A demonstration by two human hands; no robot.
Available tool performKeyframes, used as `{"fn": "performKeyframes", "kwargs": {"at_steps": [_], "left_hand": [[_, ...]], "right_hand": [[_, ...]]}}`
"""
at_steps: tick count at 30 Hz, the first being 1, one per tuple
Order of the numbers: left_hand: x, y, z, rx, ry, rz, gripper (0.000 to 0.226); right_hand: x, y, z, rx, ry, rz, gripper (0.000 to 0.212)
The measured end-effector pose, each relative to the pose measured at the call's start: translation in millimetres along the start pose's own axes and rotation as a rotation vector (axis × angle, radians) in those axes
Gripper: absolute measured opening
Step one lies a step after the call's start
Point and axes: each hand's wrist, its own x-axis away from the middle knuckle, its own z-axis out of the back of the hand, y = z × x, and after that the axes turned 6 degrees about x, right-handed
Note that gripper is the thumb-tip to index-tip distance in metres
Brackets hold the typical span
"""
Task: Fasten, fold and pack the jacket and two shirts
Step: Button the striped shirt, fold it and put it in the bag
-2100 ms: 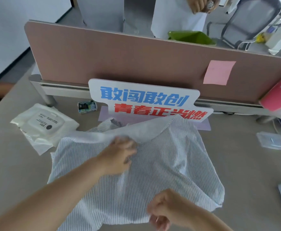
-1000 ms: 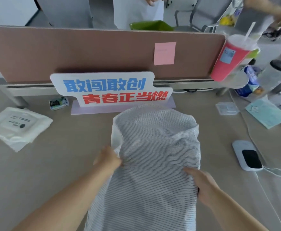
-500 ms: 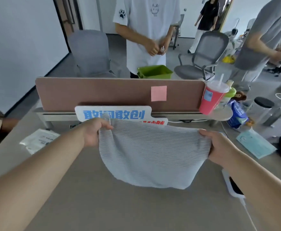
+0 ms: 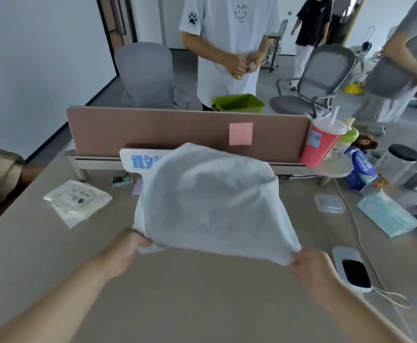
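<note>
Dropping from chest height to just above the bench (image 4: 202,305), the left hand (image 4: 128,246) pinches one near corner of the shirt (image 4: 207,201) and the right hand (image 4: 309,266) the other, well apart, so the cloth that hung down a moment ago now billows up and away over the bench, likely a flick to spread it flat for folding. Blur hides its stripes, collar and buttons, it covers most of the sign (image 4: 138,162), and whether it is fastened cannot be told.
</note>
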Motion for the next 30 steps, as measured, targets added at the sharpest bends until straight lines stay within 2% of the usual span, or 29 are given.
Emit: {"fn": "performKeyframes", "kwargs": {"at_steps": [2, 4, 6, 8, 10, 12, 14, 17, 20, 24, 26, 28, 30], "left_hand": [[19, -55, 2, -0.253, 0.027, 0.155, 0.042], [37, -93, 3, -0.454, 0.049, 0.264, 0.04], [45, -111, 8, -0.395, 0.091, 0.269, 0.03], [45, -114, 9, -0.29, 0.097, 0.328, 0.037], [37, -113, 5, -0.235, 0.034, 0.329, 0.036], [24, -111, -5, -0.238, 0.046, 0.234, 0.025], [14, -110, -17, -0.207, 0.067, 0.135, 0.012], [1, -116, -26, -0.122, 0.164, 0.095, 0.014], [-11, -121, -29, -0.043, 0.286, 0.024, 0.016], [-29, -132, -22, -0.328, 0.486, 0.053, 0.03], [-30, -135, -23, -0.463, 0.547, 0.028, 0.044], [-26, -134, -32, -0.628, 0.603, -0.168, 0.042], [-22, -129, -48, -0.738, 0.531, -0.437, 0.032]], "right_hand": [[-2, 62, 12, 0.156, 0.005, -0.263, 0.031], [-9, 107, 28, 0.314, -0.061, -0.422, 0.044], [-17, 122, 38, 0.397, -0.057, -0.499, 0.057], [-24, 116, 37, 0.395, -0.031, -0.484, 0.049], [-34, 104, 33, 0.438, 0.023, -0.378, 0.042], [-44, 94, 28, 0.426, 0.116, -0.237, 0.036], [-50, 87, 20, 0.425, 0.106, -0.134, 0.035], [-57, 83, 9, 0.353, 0.02, -0.126, 0.026], [-69, 85, 8, 0.315, 0.098, -0.116, 0.015], [-79, 97, 16, 0.627, 0.279, -0.1, 0.03], [-76, 104, 22, 0.748, 0.29, -0.122, 0.042], [-75, 109, 25, 0.758, 0.236, -0.139, 0.046], [-72, 106, 24, 0.637, 0.149, -0.205, 0.039]]}}
